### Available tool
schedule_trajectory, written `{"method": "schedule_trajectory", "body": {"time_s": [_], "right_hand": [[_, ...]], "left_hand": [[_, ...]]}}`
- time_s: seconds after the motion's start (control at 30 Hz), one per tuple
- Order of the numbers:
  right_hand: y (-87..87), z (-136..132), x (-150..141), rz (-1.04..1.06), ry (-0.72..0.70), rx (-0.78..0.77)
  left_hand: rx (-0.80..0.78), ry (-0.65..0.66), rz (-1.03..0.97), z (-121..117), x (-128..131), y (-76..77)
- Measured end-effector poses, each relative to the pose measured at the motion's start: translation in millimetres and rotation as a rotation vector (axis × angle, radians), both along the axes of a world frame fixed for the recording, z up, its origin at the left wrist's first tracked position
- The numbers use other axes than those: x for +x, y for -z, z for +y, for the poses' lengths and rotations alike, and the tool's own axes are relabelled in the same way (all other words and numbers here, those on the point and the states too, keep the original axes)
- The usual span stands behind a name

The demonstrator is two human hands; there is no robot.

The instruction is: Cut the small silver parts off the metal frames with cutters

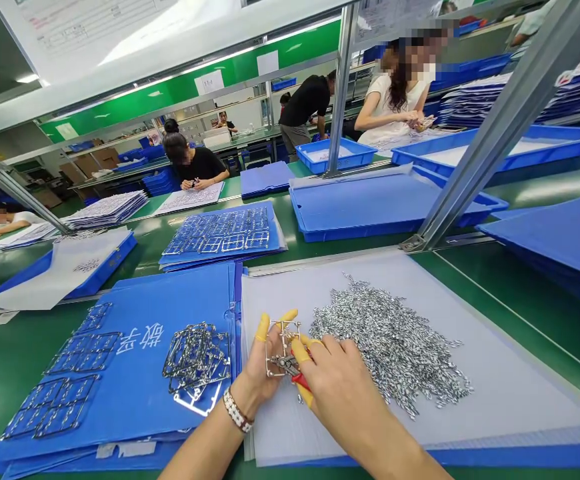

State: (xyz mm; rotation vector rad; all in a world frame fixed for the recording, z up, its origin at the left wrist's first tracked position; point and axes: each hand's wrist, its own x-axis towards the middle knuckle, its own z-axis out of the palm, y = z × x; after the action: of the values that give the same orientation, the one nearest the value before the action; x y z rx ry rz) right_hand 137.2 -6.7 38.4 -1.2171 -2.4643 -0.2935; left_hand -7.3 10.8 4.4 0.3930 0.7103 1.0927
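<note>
My left hand (260, 357), with yellow finger covers, holds a small chrome sprue frame (276, 333) upright above the white sheet. Red-handled nippers (290, 365) are gripped in my right hand (337, 377), their jaws at the frame's lower bars. Right of the hands spreads a large heap of small shiny cut parts (390, 340) on the white sheet (475, 407). To the left, a tangled pile of sprue frames (197, 360) lies on a blue plastic sheet (135, 300). More flat frames (83, 352) rest along that sheet's left side.
Behind stands a blue stack with rows of chrome frames (220, 232). A blue tray (360, 230) and a metal post (500, 133) rise at the back right. A paper-lined tray (113, 263) sits at left. Co-workers (195, 160) work across the green bench (560, 307).
</note>
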Motion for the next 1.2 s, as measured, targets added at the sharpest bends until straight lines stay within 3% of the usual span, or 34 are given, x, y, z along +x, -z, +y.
{"method": "schedule_trajectory", "body": {"time_s": [0.2,0.37,0.77,1.0,1.2], "right_hand": [[-5.9,-1,-6,-0.054,0.005,-0.027],[-7.4,-3,-8,-0.098,0.013,-0.009],[-6.5,-11,0,-0.049,0.050,0.019],[3.9,-4,27,-0.004,0.143,-0.070],[8.7,-1,22,-0.066,0.122,-0.150]], "left_hand": [[-0.018,-0.013,0.109,-4,0,-9.3],[-0.018,-0.001,0.161,-3,-2,-3.6],[0.085,0.084,0.071,-11,2,-1.7],[0.000,0.057,-0.067,-5,-4,0.2],[-0.007,0.054,-0.080,-3,-4,2.7]]}}
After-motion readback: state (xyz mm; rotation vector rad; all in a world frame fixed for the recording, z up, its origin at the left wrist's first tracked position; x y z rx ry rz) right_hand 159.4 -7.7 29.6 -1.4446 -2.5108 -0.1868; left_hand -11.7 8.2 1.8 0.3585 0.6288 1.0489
